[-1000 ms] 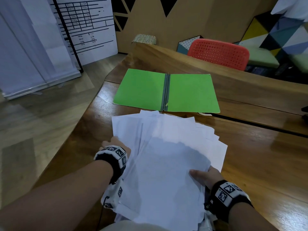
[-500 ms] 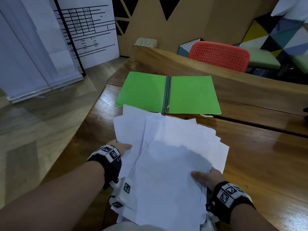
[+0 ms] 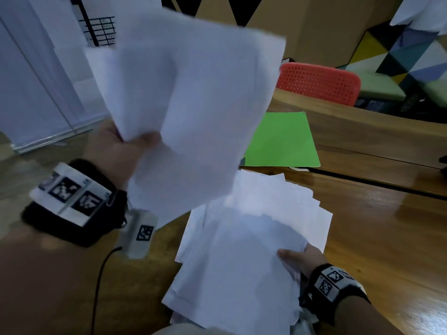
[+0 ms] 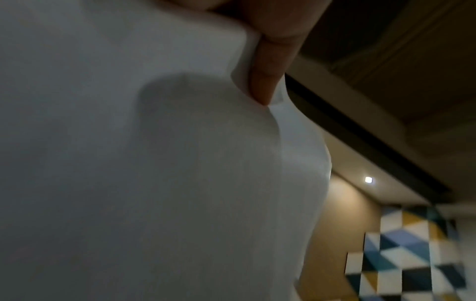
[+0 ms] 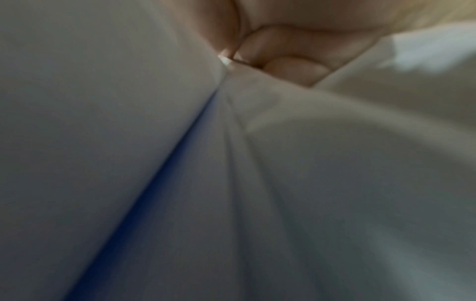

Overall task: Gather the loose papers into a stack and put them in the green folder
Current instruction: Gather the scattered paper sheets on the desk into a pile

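Observation:
My left hand (image 3: 135, 141) pinches a few white sheets (image 3: 193, 100) by their lower left edge and holds them up in the air, close to the head camera. In the left wrist view those sheets (image 4: 128, 163) fill the frame, with a finger (image 4: 265, 77) against their edge. The remaining loose papers (image 3: 246, 257) lie fanned on the wooden table (image 3: 377, 233). My right hand (image 3: 294, 258) grips their right edge, fingers under and thumb on top; its wrist view shows paper (image 5: 309, 183) only. The open green folder (image 3: 283, 139) lies beyond, its left half hidden by the raised sheets.
A red perforated chair back (image 3: 319, 82) stands behind the table's far edge. A white printed board (image 3: 99, 30) leans at the back left, on the wooden floor (image 3: 29, 170). The table's left edge runs under my left forearm.
My left hand has taken hold of a few sheets from the left side of the pile and lifted them high off the table. The right hand has stayed on the pile's right edge.

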The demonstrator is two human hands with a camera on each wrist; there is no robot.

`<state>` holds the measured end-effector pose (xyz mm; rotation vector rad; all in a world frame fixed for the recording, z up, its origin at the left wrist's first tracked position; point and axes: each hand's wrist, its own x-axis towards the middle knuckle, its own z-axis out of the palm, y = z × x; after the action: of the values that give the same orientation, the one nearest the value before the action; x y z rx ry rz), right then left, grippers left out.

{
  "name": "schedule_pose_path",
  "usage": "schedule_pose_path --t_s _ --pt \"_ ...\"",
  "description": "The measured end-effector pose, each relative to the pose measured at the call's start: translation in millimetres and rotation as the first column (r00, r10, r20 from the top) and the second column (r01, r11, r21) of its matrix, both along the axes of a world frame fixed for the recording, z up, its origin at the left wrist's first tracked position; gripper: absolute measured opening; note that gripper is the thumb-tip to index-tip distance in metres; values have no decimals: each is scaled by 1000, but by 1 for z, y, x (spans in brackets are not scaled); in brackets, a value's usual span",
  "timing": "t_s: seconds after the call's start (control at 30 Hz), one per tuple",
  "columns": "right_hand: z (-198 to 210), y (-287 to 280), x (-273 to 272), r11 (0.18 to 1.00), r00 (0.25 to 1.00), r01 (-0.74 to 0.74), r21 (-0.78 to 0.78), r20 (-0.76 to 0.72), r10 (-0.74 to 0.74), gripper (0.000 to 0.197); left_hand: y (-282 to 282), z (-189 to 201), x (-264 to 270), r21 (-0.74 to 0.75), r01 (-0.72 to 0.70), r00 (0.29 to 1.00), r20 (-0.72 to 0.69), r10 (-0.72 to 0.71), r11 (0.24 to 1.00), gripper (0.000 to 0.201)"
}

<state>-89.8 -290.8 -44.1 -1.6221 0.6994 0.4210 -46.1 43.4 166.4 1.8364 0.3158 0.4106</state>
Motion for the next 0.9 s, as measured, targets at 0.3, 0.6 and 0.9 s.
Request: schedule_pose_path --t_s 0.3,0.6,0.9 --pt "-4 0 8 1000 998 17 19 -55 -16 65 -30 -68 28 -50 212 904 -369 -216 976 49" --pt "-1 6 -1 998 998 -55 -2 0 55 50 -78 -200 -7 219 558 514 -849 -125 801 68" --pt "-14 -20 -3 986 995 92 -142 -10 -94 32 -57 -180 25 403 454 540 -834 115 794 57"
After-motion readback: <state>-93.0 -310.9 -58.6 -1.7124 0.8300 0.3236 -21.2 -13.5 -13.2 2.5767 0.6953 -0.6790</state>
